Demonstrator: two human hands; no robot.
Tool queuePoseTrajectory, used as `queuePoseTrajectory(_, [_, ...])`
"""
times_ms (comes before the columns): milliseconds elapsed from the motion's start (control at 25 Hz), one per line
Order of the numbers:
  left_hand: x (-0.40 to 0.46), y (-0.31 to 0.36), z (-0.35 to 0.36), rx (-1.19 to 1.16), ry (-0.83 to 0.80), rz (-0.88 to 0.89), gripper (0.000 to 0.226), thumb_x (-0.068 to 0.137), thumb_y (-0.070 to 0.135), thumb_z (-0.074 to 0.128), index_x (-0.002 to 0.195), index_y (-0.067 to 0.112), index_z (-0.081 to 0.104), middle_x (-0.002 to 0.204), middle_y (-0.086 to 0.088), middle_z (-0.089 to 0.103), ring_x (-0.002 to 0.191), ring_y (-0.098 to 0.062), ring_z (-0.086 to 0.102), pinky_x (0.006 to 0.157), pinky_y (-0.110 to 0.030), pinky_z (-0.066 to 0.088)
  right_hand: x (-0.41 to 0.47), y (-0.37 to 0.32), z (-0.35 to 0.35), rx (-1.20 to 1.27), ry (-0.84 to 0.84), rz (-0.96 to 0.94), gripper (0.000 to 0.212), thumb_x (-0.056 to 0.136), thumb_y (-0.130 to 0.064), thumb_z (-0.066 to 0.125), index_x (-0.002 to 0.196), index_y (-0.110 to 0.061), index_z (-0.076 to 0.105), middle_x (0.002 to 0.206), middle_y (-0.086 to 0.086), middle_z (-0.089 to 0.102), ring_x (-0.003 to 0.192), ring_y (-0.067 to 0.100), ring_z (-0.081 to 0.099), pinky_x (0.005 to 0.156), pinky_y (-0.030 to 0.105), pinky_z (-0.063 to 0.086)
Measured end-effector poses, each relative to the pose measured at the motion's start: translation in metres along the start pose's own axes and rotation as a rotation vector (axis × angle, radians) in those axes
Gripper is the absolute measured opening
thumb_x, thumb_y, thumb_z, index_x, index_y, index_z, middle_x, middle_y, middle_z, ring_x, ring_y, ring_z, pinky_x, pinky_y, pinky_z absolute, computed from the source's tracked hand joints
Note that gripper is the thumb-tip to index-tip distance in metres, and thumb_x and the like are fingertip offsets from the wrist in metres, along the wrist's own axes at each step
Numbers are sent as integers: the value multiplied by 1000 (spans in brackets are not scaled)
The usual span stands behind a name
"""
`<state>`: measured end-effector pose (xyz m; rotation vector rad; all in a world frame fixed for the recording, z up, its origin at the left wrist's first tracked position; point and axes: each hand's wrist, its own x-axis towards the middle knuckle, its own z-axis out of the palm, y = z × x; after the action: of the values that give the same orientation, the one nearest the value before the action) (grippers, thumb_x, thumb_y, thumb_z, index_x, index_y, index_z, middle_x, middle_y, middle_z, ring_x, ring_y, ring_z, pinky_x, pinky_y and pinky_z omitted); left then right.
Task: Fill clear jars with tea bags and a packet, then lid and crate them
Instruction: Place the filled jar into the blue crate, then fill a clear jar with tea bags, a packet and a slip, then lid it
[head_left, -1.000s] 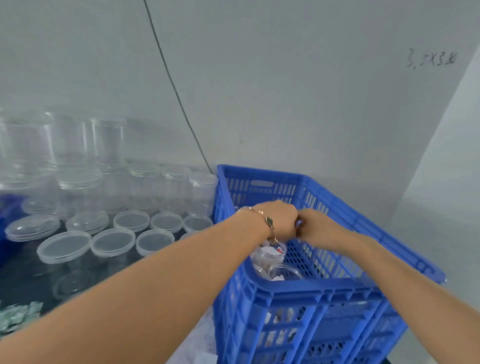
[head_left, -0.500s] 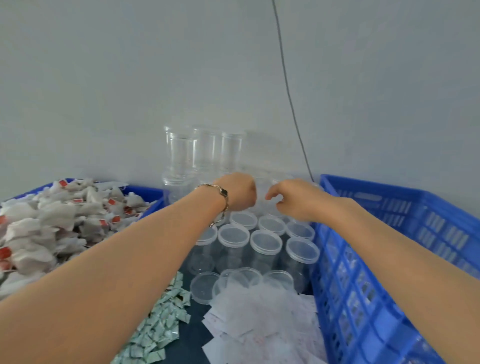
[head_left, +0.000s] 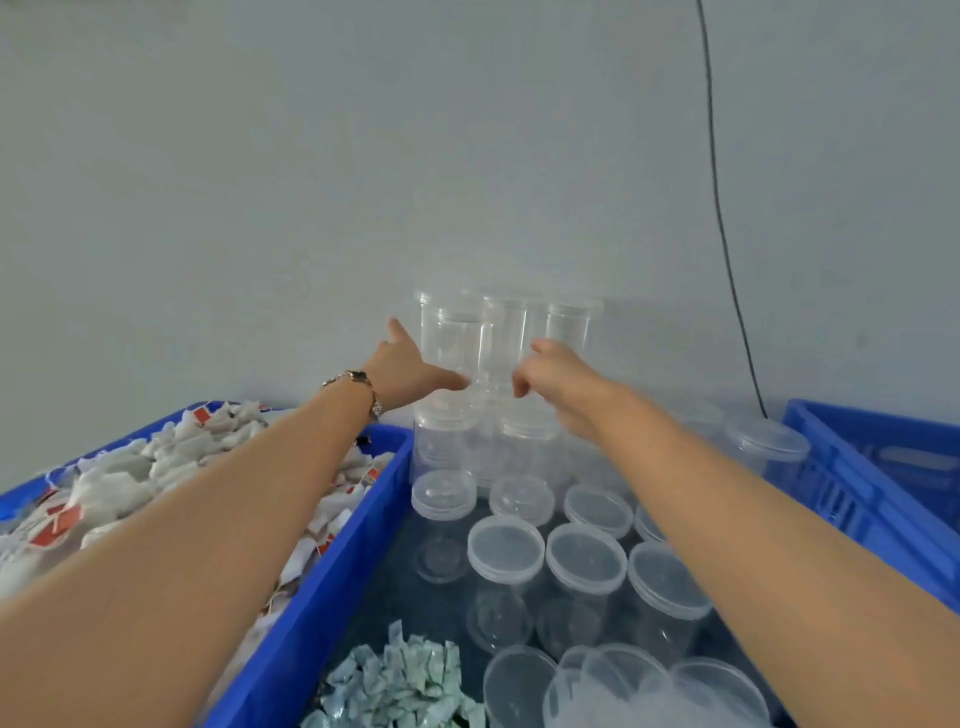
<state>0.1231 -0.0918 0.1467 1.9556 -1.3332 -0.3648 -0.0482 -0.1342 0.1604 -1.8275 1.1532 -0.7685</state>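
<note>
Whereas one second earlier both hands were lowered into the blue crate (head_left: 878, 467) at the right, where a filled jar was being set down, they now reach forward to the stack of empty clear jars (head_left: 498, 338) against the wall; the crating step for that jar therefore appears complete, and a new cycle is judged to begin with the fetching of an empty jar. Both arms are extended nearly straight, away from the body. The left hand (head_left: 402, 371) is spread wide, thumb pointing up beside the left jar of the upper row and forefinger stretched toward its base; it holds nothing. The right hand (head_left: 556, 376) is loosely curled, fingertips close to the middle jars, and likewise grips nothing; contact with a jar cannot be confirmed. Lidded jars (head_left: 584, 558) stand on the desk below the arms. Tea bags (head_left: 130, 483) fill the blue bin at the left, and small pale-green packets (head_left: 400, 675) lie heaped at the near edge.
</note>
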Motion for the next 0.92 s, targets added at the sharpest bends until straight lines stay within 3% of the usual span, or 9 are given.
queuePoseTrajectory(80, [19, -2, 10, -157, -35, 19, 132, 71, 42, 80, 147, 8, -21, 155, -16, 22, 137, -31, 34, 105, -34, 32, 19, -11, 14, 186, 11, 35, 72, 78, 9, 49, 142, -13, 26, 136, 11, 36, 125, 26, 35, 90, 28, 26])
queuePoseTrajectory(200, [32, -6, 26, -292, -35, 67, 121, 73, 33, 81, 150, 9, -9, 151, -10, 31, 126, -20, 41, 90, -19, 32, 37, -11, 25, 257, 19, 58, 84, 79, 13, 43, 151, -17, 11, 152, 6, 24, 137, 27, 26, 105, 32, 26])
queuePoseTrajectory(280, [32, -6, 27, -335, -36, 123, 108, 74, 29, 80, 151, 11, 7, 150, -8, 33, 122, -14, 39, 90, -21, 34, 35, -10, 25, 300, 5, 37, 80, 77, 15, 40, 148, -18, 24, 153, 4, 24, 134, 26, 30, 107, 34, 29])
queuePoseTrajectory(360, [21, -2, 22, -329, -25, 149, 98, 76, 28, 79, 150, 12, 16, 153, -9, 29, 134, -22, 35, 101, -31, 33, 19, -12, 22, 308, 7, -14, 69, 77, 15, 40, 136, -19, 38, 150, 3, 31, 119, 21, 39, 99, 30, 36])
queuePoseTrajectory(440, [2, 3, 13, -322, 22, 177, 88, 77, 28, 77, 147, 13, 26, 153, -9, 31, 136, -25, 35, 104, -35, 33, -6, -13, 16, 291, 24, -50, 67, 80, 13, 42, 140, -15, 37, 139, 3, 42, 107, 17, 44, 93, 29, 40])
queuePoseTrajectory(600, [-64, 17, -5, -372, 93, 184, 95, 71, 42, 80, 145, 10, 31, 146, -7, 40, 131, -23, 42, 102, -33, 38, -76, -27, -9, 229, 7, -60, 33, 82, 9, 44, 106, -10, 57, 99, 5, 57, 92, 18, 58, 81, 33, 48])
queuePoseTrajectory(680, [-106, 21, 3, -418, 79, 168, 94, 67, 45, 82, 140, 10, 34, 141, -5, 43, 123, -19, 46, 96, -31, 40, -115, -27, -21, 195, -21, -47, 27, 84, 5, 45, 102, -11, 58, 93, 5, 59, 87, 18, 63, 78, 33, 52])
queuePoseTrajectory(840, [-198, 8, 39, -467, 23, 242, 81, 57, 41, 89, 123, 17, 48, 116, 8, 59, 104, -4, 56, 86, -24, 45, -185, -3, -10, 92, 42, 102, 11, 95, -20, 45, 92, -12, 52, 94, 11, 57, 64, 19, 62, 56, 28, 53])
queuePoseTrajectory(920, [-235, -3, 71, -404, -37, 206, 86, 57, 42, 89, 125, 14, 45, 119, 4, 59, 107, -9, 58, 92, -29, 49, -209, 17, 5, -162, 51, 197, 39, 93, -51, 41, 98, -13, 51, 86, 12, 59, 63, 24, 62, 55, 27, 52])
